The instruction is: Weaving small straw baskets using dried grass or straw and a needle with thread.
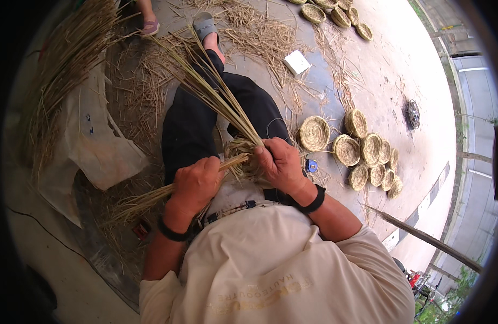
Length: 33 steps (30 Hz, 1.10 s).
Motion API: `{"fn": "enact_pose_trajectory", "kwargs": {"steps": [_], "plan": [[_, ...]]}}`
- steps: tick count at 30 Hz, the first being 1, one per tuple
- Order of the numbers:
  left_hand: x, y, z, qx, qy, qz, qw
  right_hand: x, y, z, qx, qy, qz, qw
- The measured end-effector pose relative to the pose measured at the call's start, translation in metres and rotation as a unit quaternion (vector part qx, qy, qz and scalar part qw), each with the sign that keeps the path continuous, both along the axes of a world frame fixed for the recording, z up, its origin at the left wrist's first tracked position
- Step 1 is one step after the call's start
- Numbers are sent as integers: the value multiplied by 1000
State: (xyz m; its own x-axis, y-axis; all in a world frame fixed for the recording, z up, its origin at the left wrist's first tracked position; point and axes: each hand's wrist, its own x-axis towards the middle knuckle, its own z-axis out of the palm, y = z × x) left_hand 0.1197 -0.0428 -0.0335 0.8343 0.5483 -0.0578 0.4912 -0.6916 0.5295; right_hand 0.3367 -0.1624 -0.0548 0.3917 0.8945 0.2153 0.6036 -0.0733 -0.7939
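Observation:
My left hand (196, 182) is closed around a strand of straw (143, 202); its loose ends trail out to the lower left. My right hand (281, 164) grips a partly coiled straw piece (241, 156) over my lap, thumb pressed on its edge. From that grip a long bundle of straw stalks (219, 100) fans out toward my feet. Between the two hands the strand runs into the coil. A thin wire-like loop (271, 125) shows just above my right hand. The coil's underside is hidden by my hands.
Several round straw baskets (346, 150) lie on the floor at right, more (340, 16) at the top. A blue tape measure (311, 166) is near my right hand. A large straw stack (71, 59) stands at left beside a pale sack (106, 156). A white box (296, 62) sits among loose straw; another person's foot (150, 27) is beyond.

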Motion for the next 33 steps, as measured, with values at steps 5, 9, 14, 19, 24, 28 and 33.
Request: {"fn": "enact_pose_trajectory", "kwargs": {"steps": [5, 9, 14, 19, 24, 28, 33], "plan": [[-28, 26, 9, 37, -53, 35, 997, 11, -5, 13, 6, 83, 3, 997], [-41, 29, 29, 9, -76, 49, 996, 10, -4, 31, 18, 104, 96, 990], [-30, 5, 41, -114, -167, -7, 979, 3, -1, 28, 1, 118, 232, 966], [-20, -16, 26, -117, -171, -24, 978, 5, -1, 22, -6, 99, 275, 956], [-18, -20, 9, -129, -87, -50, 986, 12, -12, 16, -118, 108, 277, 948], [-18, -18, 12, -129, -86, -58, 986, 2, 0, 27, -142, 199, 195, 950], [-22, -15, 17, -124, -88, -64, 986, -1, 22, 42, -190, 202, 217, 936]]}}
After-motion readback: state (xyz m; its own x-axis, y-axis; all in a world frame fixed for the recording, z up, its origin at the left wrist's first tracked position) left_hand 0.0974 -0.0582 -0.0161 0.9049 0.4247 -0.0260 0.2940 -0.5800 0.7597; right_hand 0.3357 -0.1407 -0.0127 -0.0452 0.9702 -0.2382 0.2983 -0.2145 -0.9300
